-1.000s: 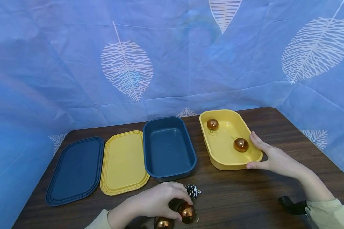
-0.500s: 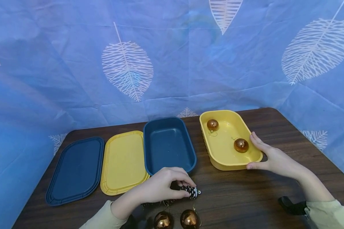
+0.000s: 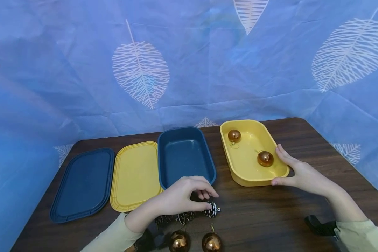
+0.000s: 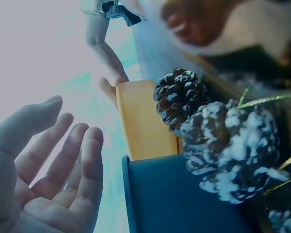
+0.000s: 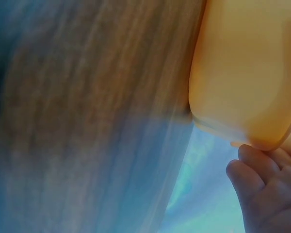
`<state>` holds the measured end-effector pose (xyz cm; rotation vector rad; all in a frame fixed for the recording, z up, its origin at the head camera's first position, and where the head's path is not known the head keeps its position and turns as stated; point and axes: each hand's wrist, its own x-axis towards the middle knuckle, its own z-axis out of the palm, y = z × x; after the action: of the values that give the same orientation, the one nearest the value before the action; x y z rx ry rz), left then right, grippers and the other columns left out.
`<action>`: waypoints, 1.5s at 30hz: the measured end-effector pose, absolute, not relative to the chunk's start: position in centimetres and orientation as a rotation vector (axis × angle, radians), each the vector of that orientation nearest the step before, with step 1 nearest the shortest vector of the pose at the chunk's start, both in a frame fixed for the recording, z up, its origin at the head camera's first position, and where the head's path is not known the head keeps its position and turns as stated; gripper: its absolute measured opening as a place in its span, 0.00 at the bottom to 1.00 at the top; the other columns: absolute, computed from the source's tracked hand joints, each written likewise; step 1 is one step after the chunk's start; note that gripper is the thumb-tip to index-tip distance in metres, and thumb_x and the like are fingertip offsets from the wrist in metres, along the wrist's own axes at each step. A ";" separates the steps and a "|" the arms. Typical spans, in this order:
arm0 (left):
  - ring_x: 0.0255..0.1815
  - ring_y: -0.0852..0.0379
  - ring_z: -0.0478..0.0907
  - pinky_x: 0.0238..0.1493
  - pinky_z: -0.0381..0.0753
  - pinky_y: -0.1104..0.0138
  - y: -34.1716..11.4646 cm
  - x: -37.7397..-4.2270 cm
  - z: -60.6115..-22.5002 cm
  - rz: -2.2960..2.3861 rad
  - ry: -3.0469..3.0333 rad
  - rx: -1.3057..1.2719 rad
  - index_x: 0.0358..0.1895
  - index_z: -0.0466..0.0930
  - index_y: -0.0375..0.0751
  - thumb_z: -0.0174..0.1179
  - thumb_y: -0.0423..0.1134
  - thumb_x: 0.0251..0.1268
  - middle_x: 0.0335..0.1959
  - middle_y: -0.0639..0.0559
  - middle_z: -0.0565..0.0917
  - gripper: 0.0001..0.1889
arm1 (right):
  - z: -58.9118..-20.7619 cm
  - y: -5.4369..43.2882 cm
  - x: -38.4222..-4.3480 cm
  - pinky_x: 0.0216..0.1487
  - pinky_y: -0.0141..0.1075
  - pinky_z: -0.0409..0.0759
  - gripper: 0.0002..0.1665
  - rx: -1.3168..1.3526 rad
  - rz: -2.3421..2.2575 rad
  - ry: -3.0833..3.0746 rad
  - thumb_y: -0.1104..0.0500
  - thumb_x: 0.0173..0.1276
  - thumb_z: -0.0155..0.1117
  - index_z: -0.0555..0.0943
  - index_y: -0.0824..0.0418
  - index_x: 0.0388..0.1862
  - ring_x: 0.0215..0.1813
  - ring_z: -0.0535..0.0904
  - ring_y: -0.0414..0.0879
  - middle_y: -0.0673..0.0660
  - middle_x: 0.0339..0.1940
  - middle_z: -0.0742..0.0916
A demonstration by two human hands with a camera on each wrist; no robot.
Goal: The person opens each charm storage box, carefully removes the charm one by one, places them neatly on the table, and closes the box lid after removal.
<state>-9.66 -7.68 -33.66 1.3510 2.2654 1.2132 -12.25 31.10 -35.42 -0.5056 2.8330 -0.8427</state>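
Observation:
My left hand (image 3: 182,197) reaches over a row of snow-tipped pine cone ornaments, thumb and fingers loosely curved and apart. Its thumb tip overlaps the rightmost pine cone (image 3: 212,210) in the head view; in the left wrist view nothing lies between the fingers, and a frosted pine cone (image 4: 228,145) shows beside the hand. Two shiny copper baubles, the left bauble (image 3: 179,240) and the right bauble (image 3: 212,242), lie nearer me. My right hand (image 3: 302,177) rests against the near right corner of the yellow box (image 3: 255,182), its thumb in front and fingers along the side.
Inside the yellow box are two copper baubles, one far bauble (image 3: 234,135) and one near bauble (image 3: 265,159). A blue box (image 3: 187,159) stands left of it. Farther left lie a yellow lid (image 3: 137,173) and a blue lid (image 3: 83,183). A patterned blue cloth (image 3: 189,70) hangs behind the table.
My left hand has let go of a copper bauble beside another and moved away from me to the pine cones. The right hand stays at the yellow box.

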 end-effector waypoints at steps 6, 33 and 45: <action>0.40 0.62 0.78 0.43 0.79 0.72 -7.2 -10.9 -32.4 1.261 2.218 1.370 0.49 0.82 0.43 0.66 0.35 0.60 0.42 0.57 0.79 0.13 | -35.5 31.3 -12.2 0.57 0.69 0.57 0.63 -0.498 -0.851 2.839 0.44 0.58 0.71 0.39 0.57 0.78 0.71 0.46 0.74 0.56 0.77 0.41; 0.44 0.61 0.79 0.49 0.76 0.70 1.4 -20.1 -27.1 1.355 2.014 1.194 0.58 0.76 0.39 0.65 0.35 0.62 0.48 0.52 0.79 0.21 | -35.4 31.3 -12.1 0.56 0.69 0.59 0.64 -0.533 -0.863 2.837 0.46 0.58 0.72 0.39 0.57 0.78 0.69 0.50 0.75 0.61 0.77 0.43; 0.43 0.64 0.77 0.44 0.74 0.77 7.4 -21.7 -31.9 1.296 2.138 1.043 0.57 0.77 0.37 0.66 0.38 0.60 0.50 0.48 0.81 0.21 | -35.5 31.2 -12.1 0.56 0.67 0.61 0.63 -0.559 -0.867 2.843 0.45 0.58 0.71 0.40 0.60 0.78 0.69 0.52 0.74 0.61 0.77 0.44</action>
<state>-21.67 7.42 -31.92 1.0428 2.1383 1.2962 -12.05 31.25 -35.54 -0.5593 2.8426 -0.8666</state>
